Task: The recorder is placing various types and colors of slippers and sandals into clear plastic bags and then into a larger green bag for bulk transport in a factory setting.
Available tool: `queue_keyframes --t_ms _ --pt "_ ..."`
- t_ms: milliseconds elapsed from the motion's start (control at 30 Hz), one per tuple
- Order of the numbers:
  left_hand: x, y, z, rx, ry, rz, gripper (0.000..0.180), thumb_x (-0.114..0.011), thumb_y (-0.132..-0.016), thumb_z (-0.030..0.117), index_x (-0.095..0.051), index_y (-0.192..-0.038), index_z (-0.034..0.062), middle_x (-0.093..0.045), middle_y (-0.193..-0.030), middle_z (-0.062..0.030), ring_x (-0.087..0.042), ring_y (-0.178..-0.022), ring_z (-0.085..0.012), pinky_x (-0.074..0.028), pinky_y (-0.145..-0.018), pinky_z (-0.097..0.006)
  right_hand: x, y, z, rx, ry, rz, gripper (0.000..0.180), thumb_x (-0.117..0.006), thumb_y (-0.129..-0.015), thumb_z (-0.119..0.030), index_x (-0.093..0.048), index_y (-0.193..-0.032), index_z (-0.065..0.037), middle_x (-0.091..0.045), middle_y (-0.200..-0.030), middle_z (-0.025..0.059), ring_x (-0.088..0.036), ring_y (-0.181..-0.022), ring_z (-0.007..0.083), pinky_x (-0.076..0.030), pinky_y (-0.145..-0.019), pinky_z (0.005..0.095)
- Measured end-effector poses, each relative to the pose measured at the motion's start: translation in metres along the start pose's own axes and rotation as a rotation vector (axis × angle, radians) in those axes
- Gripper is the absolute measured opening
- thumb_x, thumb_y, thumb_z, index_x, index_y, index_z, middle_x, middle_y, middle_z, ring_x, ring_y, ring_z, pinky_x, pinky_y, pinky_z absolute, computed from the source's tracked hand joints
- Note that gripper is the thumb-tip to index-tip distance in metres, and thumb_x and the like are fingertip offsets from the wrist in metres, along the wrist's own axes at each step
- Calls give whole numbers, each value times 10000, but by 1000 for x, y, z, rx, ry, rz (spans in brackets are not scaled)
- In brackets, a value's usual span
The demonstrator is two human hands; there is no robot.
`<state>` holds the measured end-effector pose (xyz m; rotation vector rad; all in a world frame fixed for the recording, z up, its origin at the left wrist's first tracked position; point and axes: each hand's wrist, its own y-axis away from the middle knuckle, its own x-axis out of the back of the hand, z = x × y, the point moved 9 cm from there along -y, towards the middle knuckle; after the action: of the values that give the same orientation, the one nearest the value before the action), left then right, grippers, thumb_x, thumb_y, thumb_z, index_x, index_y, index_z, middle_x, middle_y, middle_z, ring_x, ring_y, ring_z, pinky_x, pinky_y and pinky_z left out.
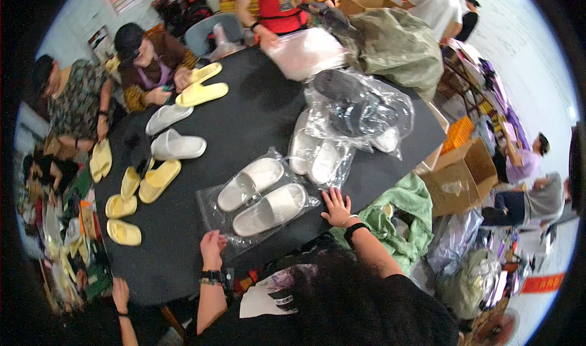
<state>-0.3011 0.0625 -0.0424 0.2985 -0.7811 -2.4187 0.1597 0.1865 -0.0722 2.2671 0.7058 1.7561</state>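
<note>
A pair of white slides [268,210] lies in a clear plastic bag [210,202] on the dark table in front of me. My left hand [212,249] is at the bag's near left corner, its fingers bent in on the film. Flat on the table, with fingers spread, my right hand [336,209] rests just beyond the bag's right end. Just past it are more bagged white slides [321,157]. Dark slides [351,102] in clear film are heaped on top of those.
Loose yellow slides [160,180] and white slides [177,146] line the table's left side, where people sit. A person in red handles pinkish film packs [307,53] across the table. Right stand a green cloth sack [400,215] and an open cardboard box [458,178].
</note>
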Motion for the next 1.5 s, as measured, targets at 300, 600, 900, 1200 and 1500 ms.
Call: queue_keyframes --t_ms 300,600,900,1200,1500 --pt "4 7 2 -67 2 3 157 -604 -938 170 -607 -990 22 -633 -756 -29 -626 -634 -125 -471 -557 -243 7 -2 -4 4 -46 -48 819 -626 -870 -337 -162 -1536 -228 13 -1618 85 41 -1486 313 -72 -1111 649" --pt "10 38 4 -60 4 46 164 -583 -951 177 -612 -1004 24 -662 -786 -53 -624 -636 -118 -458 -547 -239 83 0 -35 210 -479 382 229 -581 -850 -113 -644 -1061 -49 -656 -888 212 -629 -859 413 -502 -765 462" --pt "12 70 37 -206 -15 207 147 -578 -950 154 -640 -978 24 -664 -758 -41 -617 -651 -112 -453 -580 -233 39 -43 -45 192 -527 -180 518 -652 -874 -138 -393 -1287 36 -657 -709 128 -670 -663 177 -515 -604 321" --pt "14 102 43 -164 -115 325 127 -590 -938 132 -642 -965 19 -650 -739 -39 -597 -628 -108 -463 -584 -234 6 -39 -35 279 -636 -455 520 -617 -880 -93 -329 -1304 -6 -657 -729 123 -645 -608 208 -501 -574 347" --pt "-4 92 -4 -106 75 420 327 -624 -940 238 -552 -1168 16 -623 -836 -41 -596 -715 -121 -490 -638 -258 -85 -81 28 -116 -905 -804 618 -671 -813 -32 -315 -1304 -151 -555 -680 56 -495 -515 192 -470 -516 327"
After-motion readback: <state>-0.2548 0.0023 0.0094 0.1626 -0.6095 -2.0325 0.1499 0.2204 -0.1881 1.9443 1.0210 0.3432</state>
